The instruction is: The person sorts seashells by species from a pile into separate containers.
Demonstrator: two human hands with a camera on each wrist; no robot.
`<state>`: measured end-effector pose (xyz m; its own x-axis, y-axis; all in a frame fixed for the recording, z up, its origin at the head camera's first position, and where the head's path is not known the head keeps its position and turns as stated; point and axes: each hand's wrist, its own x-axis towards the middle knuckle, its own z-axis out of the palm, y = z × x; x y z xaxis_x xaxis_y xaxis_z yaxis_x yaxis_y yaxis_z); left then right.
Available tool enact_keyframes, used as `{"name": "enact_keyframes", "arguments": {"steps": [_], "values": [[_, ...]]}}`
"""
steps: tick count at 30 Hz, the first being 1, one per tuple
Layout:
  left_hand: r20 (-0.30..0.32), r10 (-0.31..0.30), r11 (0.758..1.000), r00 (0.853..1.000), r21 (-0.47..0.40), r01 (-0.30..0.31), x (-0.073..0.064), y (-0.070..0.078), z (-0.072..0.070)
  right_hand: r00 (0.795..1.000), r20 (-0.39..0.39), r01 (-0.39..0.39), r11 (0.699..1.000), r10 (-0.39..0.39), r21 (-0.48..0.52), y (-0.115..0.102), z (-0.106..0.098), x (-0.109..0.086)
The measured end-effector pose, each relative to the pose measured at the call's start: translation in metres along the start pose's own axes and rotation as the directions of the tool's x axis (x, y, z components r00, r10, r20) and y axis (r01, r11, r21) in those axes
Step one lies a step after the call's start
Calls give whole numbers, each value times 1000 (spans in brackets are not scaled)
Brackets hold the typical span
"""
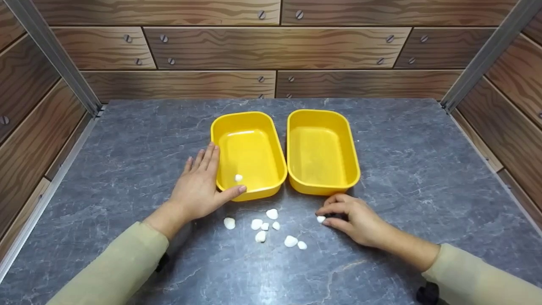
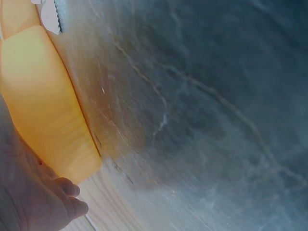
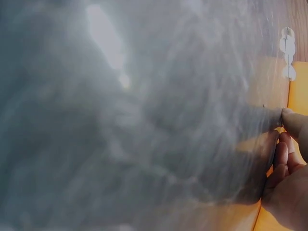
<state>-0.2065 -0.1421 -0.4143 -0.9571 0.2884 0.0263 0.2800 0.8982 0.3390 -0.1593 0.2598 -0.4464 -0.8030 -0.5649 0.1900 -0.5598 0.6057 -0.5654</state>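
My left hand (image 1: 197, 190) rests on the near left corner of the left yellow tub (image 1: 277, 169), its fingers straight along the outer side and the thumb over the front rim. One small white seashell (image 1: 239, 178) lies inside that tub. In front of the right yellow tub (image 1: 324, 190), my right hand (image 1: 360, 220) pinches another small white seashell (image 1: 321, 219) between thumb and fingertips, low over the table. Several white seashells, among them a larger one (image 1: 272, 214), lie loose between my hands. The left wrist view shows the left hand (image 2: 38, 202) against the tub's side.
The two tubs stand side by side on a grey marbled table (image 1: 139, 140). No shell shows inside the right tub. A wood-patterned wall (image 1: 275, 48) closes off the back, with metal posts (image 1: 482, 59) at the far corners.
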Motion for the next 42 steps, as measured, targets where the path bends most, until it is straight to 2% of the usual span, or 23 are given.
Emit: {"name": "enact_keyframes", "arguments": {"steps": [7, 16, 27, 34, 42], "values": [[1, 6, 1000, 1000, 8, -6, 0, 0, 0, 1000, -17, 13, 1000, -13, -5, 1, 0, 1], [2, 6, 1000, 1000, 14, -6, 1, 2, -1, 1000, 23, 12, 1000, -12, 15, 3, -4, 1], [10, 7, 1000, 1000, 15, -7, 1, 1, -1, 996, 18, 82, 996, -83, 17, 2, -6, 2], [15, -7, 1000, 1000, 9, 7, 1, 0, 0, 997, 57, 52, 999, -52, 9, -1, -8, 3], [13, -8, 1000, 1000, 7, 8, 1, 0, 0, 997, 59, 40, 999, -42, 24, -2, -7, 3]]}}
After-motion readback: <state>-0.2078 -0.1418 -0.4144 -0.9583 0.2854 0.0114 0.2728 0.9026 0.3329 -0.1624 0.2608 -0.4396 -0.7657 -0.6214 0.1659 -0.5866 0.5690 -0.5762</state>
